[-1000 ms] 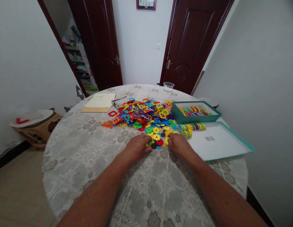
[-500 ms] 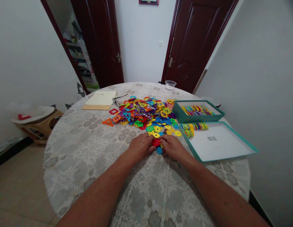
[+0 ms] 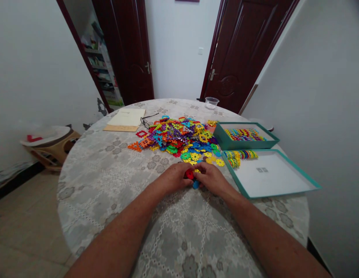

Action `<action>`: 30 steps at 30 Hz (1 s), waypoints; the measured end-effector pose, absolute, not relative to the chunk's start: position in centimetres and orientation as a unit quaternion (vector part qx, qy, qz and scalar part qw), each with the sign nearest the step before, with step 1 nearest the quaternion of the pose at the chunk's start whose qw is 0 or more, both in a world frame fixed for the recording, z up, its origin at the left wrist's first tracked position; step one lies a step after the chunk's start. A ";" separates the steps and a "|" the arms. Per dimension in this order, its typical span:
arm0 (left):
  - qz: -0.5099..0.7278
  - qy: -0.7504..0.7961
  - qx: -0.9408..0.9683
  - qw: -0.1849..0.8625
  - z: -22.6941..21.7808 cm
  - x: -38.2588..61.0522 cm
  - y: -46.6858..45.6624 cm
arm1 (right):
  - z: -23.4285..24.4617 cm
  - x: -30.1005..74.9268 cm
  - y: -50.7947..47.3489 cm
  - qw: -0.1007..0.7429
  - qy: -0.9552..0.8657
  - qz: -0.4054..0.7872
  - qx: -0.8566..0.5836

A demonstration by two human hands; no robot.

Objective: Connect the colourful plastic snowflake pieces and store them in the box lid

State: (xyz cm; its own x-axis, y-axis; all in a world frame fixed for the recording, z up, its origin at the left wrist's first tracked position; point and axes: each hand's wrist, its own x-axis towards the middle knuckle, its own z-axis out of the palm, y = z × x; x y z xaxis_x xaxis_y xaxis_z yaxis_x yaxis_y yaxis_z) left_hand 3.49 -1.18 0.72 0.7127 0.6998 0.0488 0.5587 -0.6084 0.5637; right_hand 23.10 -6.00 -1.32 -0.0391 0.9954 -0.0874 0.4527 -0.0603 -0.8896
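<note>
My left hand and my right hand meet on the round table, fingers curled around a small bunch of flower-shaped plastic discs, red and blue ones showing between them. Just beyond lies a large heap of colourful plastic pieces. Most of the gathered discs are hidden by my fingers.
A teal box of stacked discs stands at the right, its lid beside it with a row of discs. Glasses, a booklet and a clear cup lie further back. A stool stands left of the table.
Both hands have drawn together and back toward me, sweeping a few discs out of the heap's near edge and closing around them.
</note>
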 end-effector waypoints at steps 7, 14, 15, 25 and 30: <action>0.164 0.370 0.846 0.348 0.1 3.4 -1.1 | -2.0 23.4 -5.6 0.356 -0.596 0.406 -0.594; 0.225 0.391 0.775 0.442 0.1 3.8 -1.3 | -2.2 23.0 -5.5 0.414 -0.587 0.386 -0.579; 0.241 0.394 0.773 0.435 0.2 4.0 -1.3 | -2.3 22.9 -5.5 0.426 -0.582 0.383 -0.577; 0.342 0.428 0.758 0.355 0.3 4.4 -1.0 | -1.6 22.1 -5.0 0.490 -0.519 0.509 -0.481; 0.349 0.450 0.738 0.363 0.9 5.1 -1.8 | -2.4 21.5 -5.0 0.497 -0.529 0.486 -0.487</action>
